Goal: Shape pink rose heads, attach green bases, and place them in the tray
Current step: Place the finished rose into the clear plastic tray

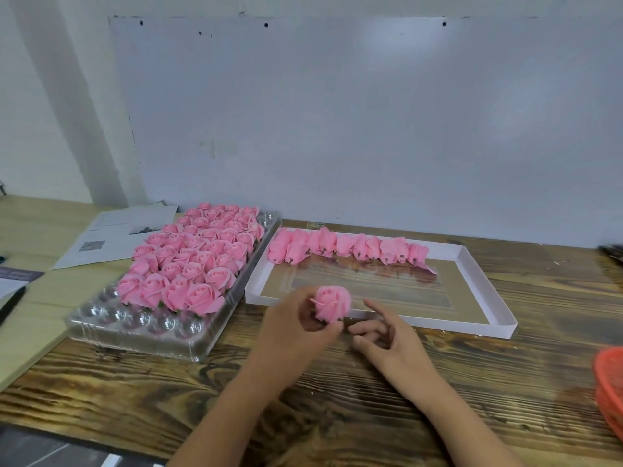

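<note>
Left hand pinches one pink rose head by its underside, bloom up, just above the wooden table; I cannot make out whether a green base is on it yet. Right hand hangs beside it with fingers loosely curled, holding nothing, its fingertips close to the rose's bottom.

Taking the room from big to small: the table carries everything. On its left side sits the clear plastic tray of round cups, and most of it is filled with finished roses, packed row on row. Only the near row of cups and part of the one behind it, plus a few cups at the far right edge, show empty, so I would say the job is well past the halfway mark.

To the right lies a shallow white box lid, and along its far wall a single line of unshaped pink heads lies on its side, dark stubs pointing toward us. Those look like the remaining stock, roughly enough for the empty cups
</note>
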The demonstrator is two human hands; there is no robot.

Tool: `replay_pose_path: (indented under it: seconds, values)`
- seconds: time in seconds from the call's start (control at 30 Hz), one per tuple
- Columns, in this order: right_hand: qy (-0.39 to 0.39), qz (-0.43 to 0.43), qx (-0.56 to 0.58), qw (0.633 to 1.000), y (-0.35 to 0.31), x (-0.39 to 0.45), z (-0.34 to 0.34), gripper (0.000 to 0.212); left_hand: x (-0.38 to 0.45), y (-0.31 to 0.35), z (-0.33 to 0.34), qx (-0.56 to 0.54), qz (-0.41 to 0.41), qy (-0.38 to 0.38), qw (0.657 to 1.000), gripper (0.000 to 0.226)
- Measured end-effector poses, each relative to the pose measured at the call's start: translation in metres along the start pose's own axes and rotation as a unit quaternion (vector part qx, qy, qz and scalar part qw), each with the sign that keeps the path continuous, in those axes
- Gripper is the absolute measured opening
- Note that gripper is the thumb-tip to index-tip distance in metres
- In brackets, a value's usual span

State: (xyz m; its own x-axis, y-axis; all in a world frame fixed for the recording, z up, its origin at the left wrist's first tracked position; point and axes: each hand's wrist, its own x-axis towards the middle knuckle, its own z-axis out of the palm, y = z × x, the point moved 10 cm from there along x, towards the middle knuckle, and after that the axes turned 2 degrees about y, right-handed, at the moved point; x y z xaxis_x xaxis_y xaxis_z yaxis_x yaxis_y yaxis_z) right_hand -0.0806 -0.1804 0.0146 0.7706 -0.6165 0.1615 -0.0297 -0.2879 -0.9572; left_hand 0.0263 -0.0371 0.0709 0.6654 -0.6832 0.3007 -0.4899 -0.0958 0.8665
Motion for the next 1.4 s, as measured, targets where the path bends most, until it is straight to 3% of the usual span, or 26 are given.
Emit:
replay_pose_path:
  seconds: [0.07, 0.27, 0.4, 0.6, 0.87, 1.4]
  values:
    - [0.009, 0.01, -0.007, 1.0, 0.002, 0.0, -0.003, 0.058, -0.01, 0.003, -0.041, 0.026, 0.0, 0.042, 0.999, 0.032]
    - [0.003, 0.014, -0.02, 1.0, 0.004, -0.001, -0.003, 0.055, -0.045, -0.017, -0.188, 0.056, -0.007, 0.207, 0.977, 0.045]
    - [0.003, 0.012, -0.038, 0.999, 0.004, 0.0, -0.003, 0.054, -0.062, -0.066, -0.257, 0.099, -0.065, 0.264, 0.957, 0.066]
    - [0.0, 0.019, -0.036, 0.999, 0.007, 0.0, -0.003, 0.053, -0.05, -0.152, -0.284, 0.174, -0.13, 0.222, 0.951, 0.085]
    - [-0.001, 0.011, -0.037, 0.999, 0.005, 0.0, -0.003, 0.054, -0.035, -0.158, -0.281, 0.223, -0.126, 0.213, 0.943, 0.061]
    - [-0.009, 0.011, -0.07, 0.997, 0.004, -0.001, -0.002, 0.048, -0.025, -0.188, -0.289, 0.203, -0.129, 0.204, 0.949, 0.06]
